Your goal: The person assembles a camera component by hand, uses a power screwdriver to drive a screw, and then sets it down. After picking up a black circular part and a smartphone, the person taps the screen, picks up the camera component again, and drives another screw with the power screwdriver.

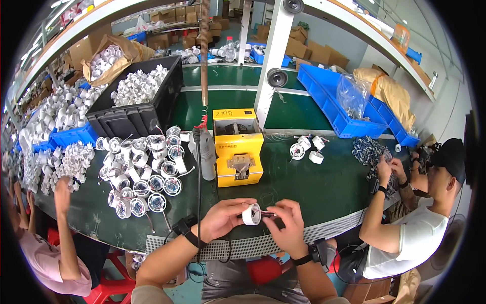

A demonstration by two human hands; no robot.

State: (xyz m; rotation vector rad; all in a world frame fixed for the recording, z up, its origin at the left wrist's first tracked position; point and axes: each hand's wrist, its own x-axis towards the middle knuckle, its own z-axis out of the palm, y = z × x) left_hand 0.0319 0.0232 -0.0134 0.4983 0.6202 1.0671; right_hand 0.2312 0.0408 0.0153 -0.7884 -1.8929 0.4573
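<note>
Your L grip (221,218) is holding a short, white, ring-shaped plastic housing (251,215) over the green bench (288,175), nr its front edge; your R grip (287,228) is pinching thin red-and-dark wires (270,214) on the housing's R side, fingertips nearly together. You're prob. doing the wire-handling step; next move likely calls for steadying the housing w/ L and not tugging the wires. Can't tell how they're fixed inside.

Beyond, a yellow box-shaped metal machine (237,152) is standing on the bench. To its L, round white plastic units w/ circuit boards (156,202) are lying clustered.

Farther L, a black plastic crate (126,121) is holding heaped small white pieces (142,86); a blue plastic bin (76,137), white fittings (66,109). Far R, a long blue plastic tray (319,101) is holding a clear plastic bag (353,93), contents unclear.
</note>
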